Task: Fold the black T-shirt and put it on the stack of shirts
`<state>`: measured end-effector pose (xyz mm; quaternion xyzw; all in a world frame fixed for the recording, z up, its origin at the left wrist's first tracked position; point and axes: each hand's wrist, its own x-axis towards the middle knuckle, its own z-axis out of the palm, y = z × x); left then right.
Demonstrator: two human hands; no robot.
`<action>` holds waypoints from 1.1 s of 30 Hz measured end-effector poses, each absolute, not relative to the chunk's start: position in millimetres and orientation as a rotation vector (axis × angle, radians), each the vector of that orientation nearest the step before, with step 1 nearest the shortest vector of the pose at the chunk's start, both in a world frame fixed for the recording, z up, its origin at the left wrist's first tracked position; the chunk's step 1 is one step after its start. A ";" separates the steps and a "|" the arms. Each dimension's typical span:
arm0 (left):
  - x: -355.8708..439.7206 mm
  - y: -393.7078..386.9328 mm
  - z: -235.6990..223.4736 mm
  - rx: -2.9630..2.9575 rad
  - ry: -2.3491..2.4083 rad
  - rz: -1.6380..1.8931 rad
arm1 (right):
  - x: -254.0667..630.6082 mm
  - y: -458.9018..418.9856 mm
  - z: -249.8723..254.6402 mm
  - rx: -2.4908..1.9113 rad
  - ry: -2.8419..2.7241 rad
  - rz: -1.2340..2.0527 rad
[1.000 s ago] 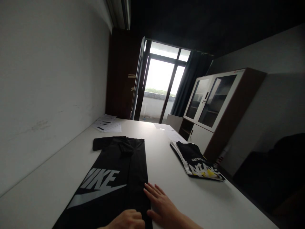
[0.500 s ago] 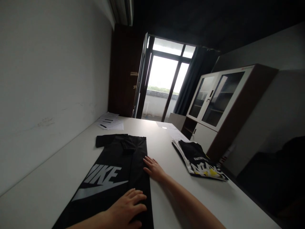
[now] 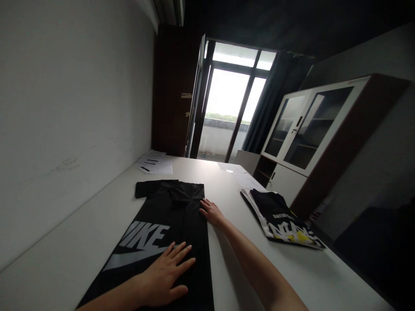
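Black shirt (image 3: 191, 220), lower centre, likely light and limp; best pinched at its edges. Left hand (image 3: 167, 274) and right hand (image 3: 212, 212) lie spread against it, gripping nothing.

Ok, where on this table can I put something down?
Table shows bare between the wall and the black shirt, and between the right forearm and the folded clothes. Crowded: the shirt, with the left hand on it and the right hand along its edge, and the far left corner, under papers.
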<state>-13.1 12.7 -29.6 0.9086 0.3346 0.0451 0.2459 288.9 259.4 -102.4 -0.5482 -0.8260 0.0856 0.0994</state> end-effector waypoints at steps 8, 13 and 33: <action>-16.7 16.7 -20.9 2.457 0.889 0.114 | 286.8 301.8 -110.2 -1.735 -2.379 0.223; -22.5 26.4 -23.6 2.452 0.949 0.140 | 286.1 320.8 -108.7 -1.803 -2.334 0.222; -19.4 32.4 -24.6 2.451 0.972 0.164 | 250.9 259.3 -87.6 -1.519 -2.552 0.359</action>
